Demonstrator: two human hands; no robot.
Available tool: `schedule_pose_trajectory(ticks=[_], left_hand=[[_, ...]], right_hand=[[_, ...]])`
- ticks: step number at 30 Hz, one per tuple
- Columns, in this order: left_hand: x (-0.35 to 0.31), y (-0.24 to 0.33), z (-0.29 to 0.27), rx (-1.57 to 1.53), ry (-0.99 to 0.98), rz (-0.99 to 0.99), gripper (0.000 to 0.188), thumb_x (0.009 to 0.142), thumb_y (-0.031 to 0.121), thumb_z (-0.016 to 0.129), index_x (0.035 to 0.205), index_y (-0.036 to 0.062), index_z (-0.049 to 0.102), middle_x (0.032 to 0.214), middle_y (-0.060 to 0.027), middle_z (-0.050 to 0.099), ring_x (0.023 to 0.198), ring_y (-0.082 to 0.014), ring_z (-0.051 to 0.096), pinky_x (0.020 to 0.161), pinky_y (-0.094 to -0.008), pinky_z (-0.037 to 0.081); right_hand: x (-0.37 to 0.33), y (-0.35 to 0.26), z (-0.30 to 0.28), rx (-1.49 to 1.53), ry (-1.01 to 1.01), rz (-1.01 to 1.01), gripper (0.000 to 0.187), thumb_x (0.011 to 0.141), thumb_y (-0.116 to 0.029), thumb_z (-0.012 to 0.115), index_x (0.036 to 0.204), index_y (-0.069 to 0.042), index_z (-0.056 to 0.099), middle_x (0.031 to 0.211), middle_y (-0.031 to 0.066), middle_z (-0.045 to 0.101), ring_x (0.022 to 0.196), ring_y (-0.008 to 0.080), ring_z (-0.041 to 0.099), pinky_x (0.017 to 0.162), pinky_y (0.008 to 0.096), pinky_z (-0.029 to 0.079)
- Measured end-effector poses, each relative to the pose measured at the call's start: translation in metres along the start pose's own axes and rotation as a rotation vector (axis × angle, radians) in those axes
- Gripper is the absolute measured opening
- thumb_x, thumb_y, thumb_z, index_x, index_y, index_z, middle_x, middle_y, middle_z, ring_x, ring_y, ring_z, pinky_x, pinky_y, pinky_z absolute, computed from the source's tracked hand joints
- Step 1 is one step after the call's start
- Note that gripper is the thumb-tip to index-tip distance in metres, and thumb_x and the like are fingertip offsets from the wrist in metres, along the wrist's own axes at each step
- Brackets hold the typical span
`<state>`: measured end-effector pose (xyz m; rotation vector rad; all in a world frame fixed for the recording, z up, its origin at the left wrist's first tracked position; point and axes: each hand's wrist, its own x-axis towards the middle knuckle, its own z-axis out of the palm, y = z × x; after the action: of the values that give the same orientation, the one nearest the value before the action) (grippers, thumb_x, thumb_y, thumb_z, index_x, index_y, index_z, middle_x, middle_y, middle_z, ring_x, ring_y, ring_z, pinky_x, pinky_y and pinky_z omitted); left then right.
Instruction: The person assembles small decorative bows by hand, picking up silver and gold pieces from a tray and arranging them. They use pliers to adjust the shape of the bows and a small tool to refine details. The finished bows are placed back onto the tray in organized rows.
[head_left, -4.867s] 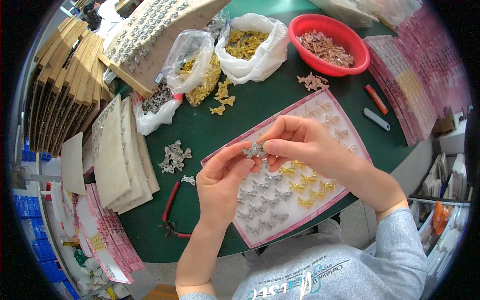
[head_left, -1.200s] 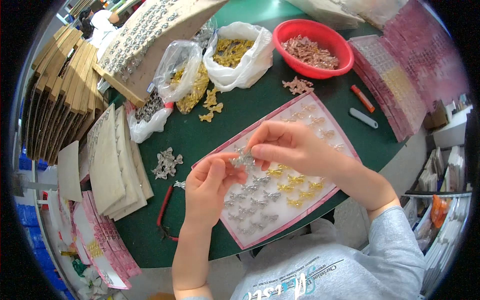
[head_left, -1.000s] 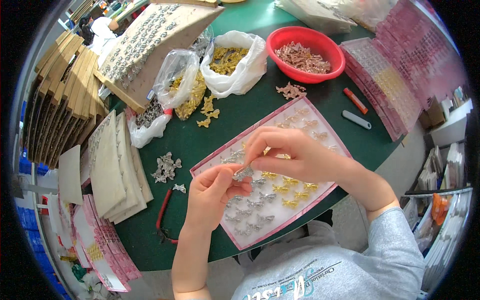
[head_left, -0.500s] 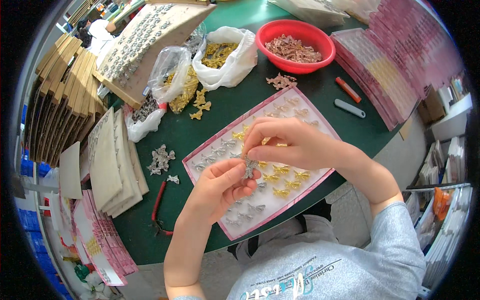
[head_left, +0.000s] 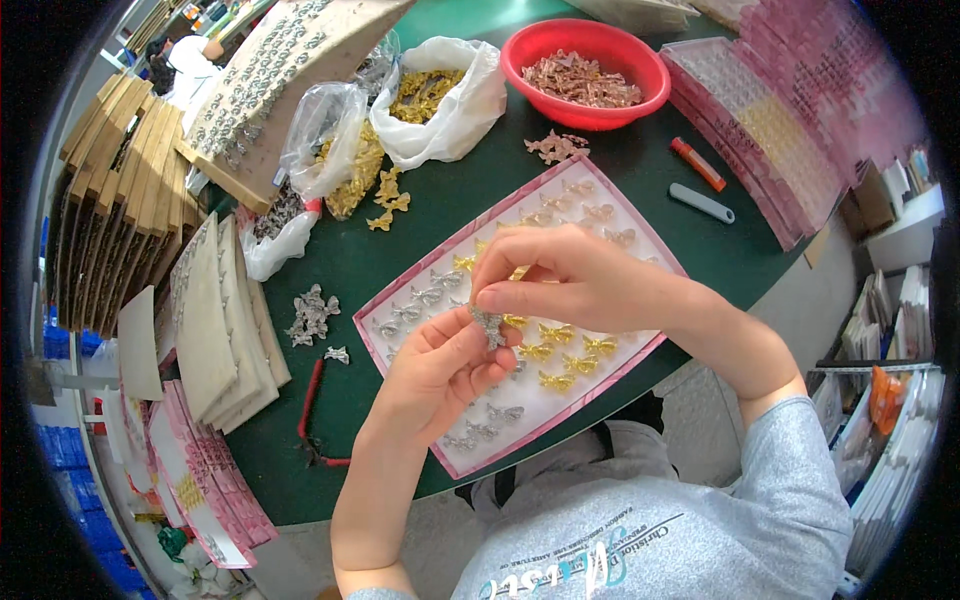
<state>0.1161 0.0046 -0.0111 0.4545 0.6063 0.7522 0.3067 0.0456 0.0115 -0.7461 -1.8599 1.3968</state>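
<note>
My left hand (head_left: 440,365) holds a small silver bow ornament (head_left: 489,329) between thumb and fingers, above a white board. At the bow's upper end, the thumb and fingers of my right hand (head_left: 565,278) are pinched together; their tips partly hide what they grip. Beneath both hands lies the pink-edged white board (head_left: 462,455), set at a slant. On it sit rows of silver bows (head_left: 426,296), gold bows (head_left: 557,382) and rose-coloured bows (head_left: 598,213). My hands and forearms cover the board's middle.
Loose silver bows (head_left: 313,315) lie left of the board by red-handled pliers (head_left: 312,400). Behind stand a red basin (head_left: 655,100) of rose bows and a white bag (head_left: 480,120) of gold ones. An orange-red marker (head_left: 698,165) and grey-handled tool (head_left: 701,203) lie right.
The whole view has shifted slightly, the table things sitting a little higher and further left. Both hands stay together at the silver bow, with only slight finger movement.
</note>
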Motion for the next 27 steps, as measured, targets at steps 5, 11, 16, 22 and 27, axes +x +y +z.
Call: schedule_pose_trajectory(ticks=[5, 11, 16, 22, 27], left_hand=[[0.002, -0.001, -0.002, -0.004, -0.009, 0.009, 0.024, 0.087, 0.012, 0.049, 0.107, -0.0005, 0.049, 0.092, -0.0111, 0.059, 0.077, -0.0128, 0.06, 0.068, -0.0216, 0.052], [0.002, -0.002, -0.004, -0.018, -0.013, 0.023, 0.022, 0.087, 0.012, 0.048, 0.105, -0.0002, 0.049, 0.092, -0.0107, 0.059, 0.076, -0.0122, 0.06, 0.067, -0.0213, 0.051], [0.002, -0.003, -0.005, -0.061, -0.058, 0.094, 0.021, 0.088, 0.013, 0.047, 0.104, 0.0, 0.048, 0.093, -0.0097, 0.058, 0.078, -0.0128, 0.059, 0.067, -0.0218, 0.05], [0.008, -0.01, 0.014, 0.214, 0.299, 0.235, 0.017, 0.087, 0.008, 0.045, 0.102, -0.0003, 0.049, 0.09, -0.0083, 0.057, 0.077, -0.0125, 0.058, 0.068, -0.0249, 0.05], [0.002, -0.013, 0.01, 0.324, 0.357, 0.371, 0.013, 0.085, 0.003, 0.046, 0.096, -0.0007, 0.051, 0.085, -0.0086, 0.057, 0.074, -0.0143, 0.057, 0.065, -0.0272, 0.048]], right_hand=[[0.001, 0.005, 0.001, 0.064, 0.01, 0.009, 0.018, 0.082, -0.015, 0.055, 0.082, 0.003, 0.057, 0.071, 0.0058, 0.059, 0.065, 0.0098, 0.055, 0.056, 0.0251, 0.043], [0.004, 0.008, 0.003, 0.07, -0.004, 0.05, 0.019, 0.082, -0.017, 0.056, 0.082, 0.003, 0.057, 0.071, 0.005, 0.058, 0.065, 0.0089, 0.054, 0.056, 0.0238, 0.043], [0.004, 0.007, 0.007, 0.028, 0.023, -0.004, 0.018, 0.08, -0.015, 0.058, 0.086, 0.001, 0.057, 0.081, 0.0071, 0.056, 0.072, 0.0112, 0.054, 0.059, 0.0248, 0.044], [-0.004, 0.007, 0.009, -0.26, 0.108, -0.147, 0.019, 0.075, -0.009, 0.063, 0.091, -0.001, 0.056, 0.089, 0.0091, 0.052, 0.077, 0.0158, 0.055, 0.066, 0.0257, 0.047], [-0.012, 0.004, 0.005, -0.24, 0.185, -0.162, 0.018, 0.075, -0.008, 0.062, 0.091, -0.002, 0.056, 0.086, 0.0089, 0.053, 0.077, 0.0179, 0.055, 0.066, 0.0274, 0.046]])
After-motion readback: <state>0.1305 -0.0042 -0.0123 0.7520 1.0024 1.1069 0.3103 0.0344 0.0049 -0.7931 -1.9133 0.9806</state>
